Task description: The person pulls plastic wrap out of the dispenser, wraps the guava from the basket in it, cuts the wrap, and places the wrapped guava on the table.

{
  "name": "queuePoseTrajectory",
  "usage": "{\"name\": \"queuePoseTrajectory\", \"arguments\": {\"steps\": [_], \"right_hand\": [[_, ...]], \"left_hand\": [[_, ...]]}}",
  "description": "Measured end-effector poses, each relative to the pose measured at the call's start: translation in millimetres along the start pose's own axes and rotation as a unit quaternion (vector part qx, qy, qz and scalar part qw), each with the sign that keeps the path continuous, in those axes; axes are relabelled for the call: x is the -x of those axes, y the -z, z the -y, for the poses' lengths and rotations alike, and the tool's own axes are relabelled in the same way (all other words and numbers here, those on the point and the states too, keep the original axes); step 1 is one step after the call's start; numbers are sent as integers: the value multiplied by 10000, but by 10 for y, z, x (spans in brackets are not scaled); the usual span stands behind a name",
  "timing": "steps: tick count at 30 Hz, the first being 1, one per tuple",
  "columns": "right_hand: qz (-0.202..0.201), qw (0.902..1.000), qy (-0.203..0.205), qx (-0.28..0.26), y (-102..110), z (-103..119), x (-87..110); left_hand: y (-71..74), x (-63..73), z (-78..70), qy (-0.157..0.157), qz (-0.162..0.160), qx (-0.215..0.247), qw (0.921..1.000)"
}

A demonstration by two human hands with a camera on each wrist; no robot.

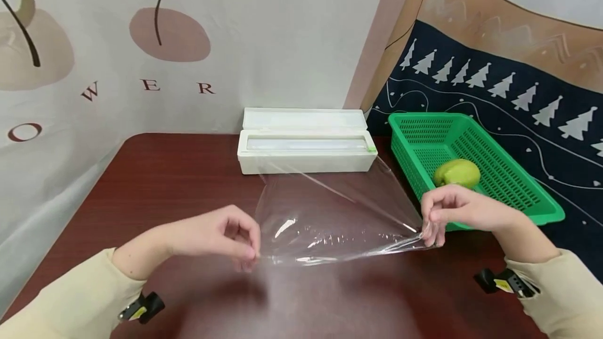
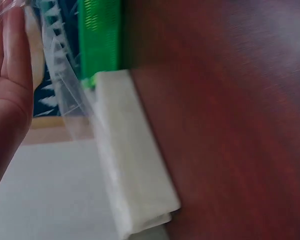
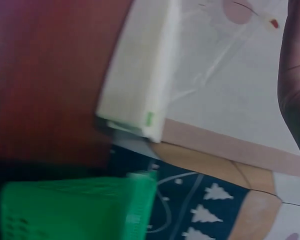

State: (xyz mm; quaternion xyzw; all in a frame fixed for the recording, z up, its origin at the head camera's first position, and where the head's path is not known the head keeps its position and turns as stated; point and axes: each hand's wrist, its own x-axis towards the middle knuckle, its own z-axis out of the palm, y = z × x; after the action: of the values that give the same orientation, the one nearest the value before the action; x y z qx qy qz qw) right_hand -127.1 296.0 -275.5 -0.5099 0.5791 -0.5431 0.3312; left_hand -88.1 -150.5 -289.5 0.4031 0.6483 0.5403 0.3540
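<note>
A sheet of clear plastic wrap (image 1: pixel 330 213) stretches from a white wrap dispenser box (image 1: pixel 306 162) toward the near side of the table. My left hand (image 1: pixel 226 237) pinches its near left corner between thumb and fingers. At the near right corner, my right hand (image 1: pixel 454 211) grips the bunched edge of the film. The dispenser's lid (image 1: pixel 303 118) stands raised at the back, and the film comes out over its front. In the left wrist view the film (image 2: pixel 65 85) runs from the fingers to the box (image 2: pixel 132 150).
A green plastic basket (image 1: pixel 518 192) stands at the right, close behind my right hand. In it lies a yellow-green fruit (image 1: pixel 457 173). The dark red wooden table (image 1: pixel 188 171) meets a printed white cloth (image 1: pixel 282 41) at the back and a navy tree-pattern cloth (image 1: pixel 499 119) at the right.
</note>
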Motion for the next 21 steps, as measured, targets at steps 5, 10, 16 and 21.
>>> {"name": "queuePoseTrajectory", "arguments": {"steps": [5, 10, 16, 21], "right_hand": [[13, 9990, -403, -204, -145, -165, 27], [-48, 9917, -1259, -256, -314, -289, 60], [82, 9787, -1905, 762, -507, -535, 95], [-118, 9547, -1838, 2337, -690, -725, 63]], "left_hand": [[-149, 4, 193, 375, 385, 204, 9983], [-247, 6, 362, 542, 536, -272, 9967], [-357, -2, 542, 697, 567, -1194, 9888], [-438, -2, 721, 698, 288, -1483, 9860]]}}
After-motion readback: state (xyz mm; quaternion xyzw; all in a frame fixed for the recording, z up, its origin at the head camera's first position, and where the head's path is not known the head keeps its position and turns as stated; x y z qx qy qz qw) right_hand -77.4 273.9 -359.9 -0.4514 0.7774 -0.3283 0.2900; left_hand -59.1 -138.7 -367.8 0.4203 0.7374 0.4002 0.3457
